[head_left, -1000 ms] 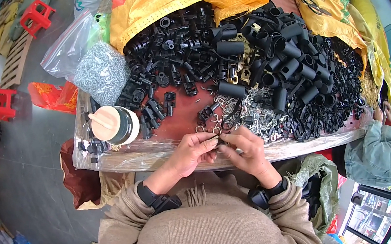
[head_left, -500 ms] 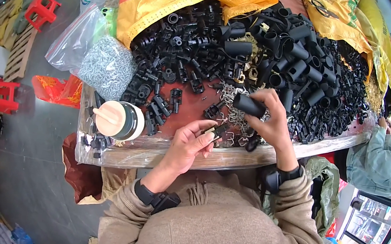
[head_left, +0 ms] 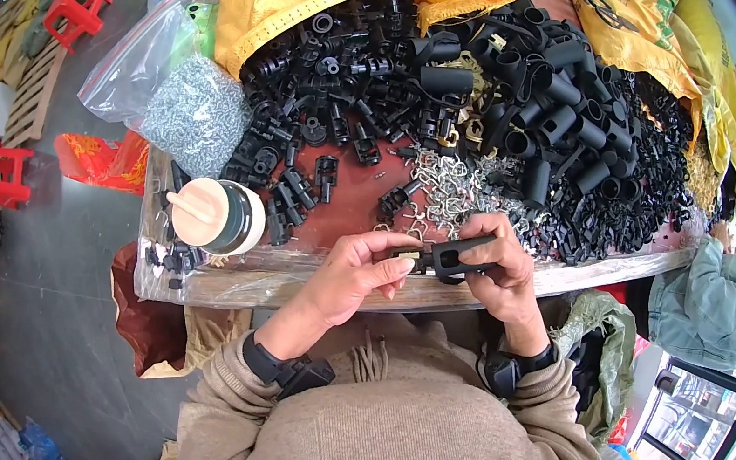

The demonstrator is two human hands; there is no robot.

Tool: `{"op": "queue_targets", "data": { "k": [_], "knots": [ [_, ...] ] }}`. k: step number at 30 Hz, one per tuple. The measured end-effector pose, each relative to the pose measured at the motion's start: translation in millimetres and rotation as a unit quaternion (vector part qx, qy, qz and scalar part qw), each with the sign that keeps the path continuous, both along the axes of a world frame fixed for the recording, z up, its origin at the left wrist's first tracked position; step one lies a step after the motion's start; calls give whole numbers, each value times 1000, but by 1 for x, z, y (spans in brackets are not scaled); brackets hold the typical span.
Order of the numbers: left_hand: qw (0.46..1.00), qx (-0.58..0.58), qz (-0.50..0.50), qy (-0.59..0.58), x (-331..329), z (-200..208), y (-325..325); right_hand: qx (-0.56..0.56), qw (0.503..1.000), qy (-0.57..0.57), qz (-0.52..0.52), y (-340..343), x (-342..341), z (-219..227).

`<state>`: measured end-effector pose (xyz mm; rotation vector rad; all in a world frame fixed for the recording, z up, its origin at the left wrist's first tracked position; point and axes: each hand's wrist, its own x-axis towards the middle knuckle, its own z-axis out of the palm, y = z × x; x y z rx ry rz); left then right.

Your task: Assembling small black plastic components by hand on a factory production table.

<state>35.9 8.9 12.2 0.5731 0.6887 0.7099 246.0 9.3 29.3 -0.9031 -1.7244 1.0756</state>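
My left hand (head_left: 360, 274) pinches a small black plastic part with a brass-coloured piece (head_left: 408, 256). My right hand (head_left: 505, 273) grips a black plastic sleeve (head_left: 458, 258) that has an opening in its side. The two parts meet end to end above the table's front edge; whether one sits inside the other, I cannot tell. Just beyond my hands lies a heap of silvery metal hooks (head_left: 446, 185). Behind them are piles of black sleeves (head_left: 565, 88) and, to the left, black ribbed plastic parts (head_left: 325, 64).
A cup with a cream lid (head_left: 201, 214) stands at the table's left front corner, beside a clear bag of small screws (head_left: 197, 110). Yellow woven sacks (head_left: 296, 8) lie along the back. Small black pieces (head_left: 637, 193) spread rightward. Another person's sleeve (head_left: 706, 301) shows at right.
My right hand has brought the sleeve down and toward me, turning it so its side opening shows. It now meets the part in my left hand, which has hardly moved.
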Motion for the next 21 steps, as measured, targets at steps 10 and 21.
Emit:
{"op": "queue_targets", "data": {
  "k": [10,21],
  "knots": [
    [1000,-23,-1,8,0,-6,1,1,1000,-20,-6,-6,-6,-5],
    [999,-14,4,28,2,-16,1,0,992,-122,-18,-14,-18,-5]
  ]
}}
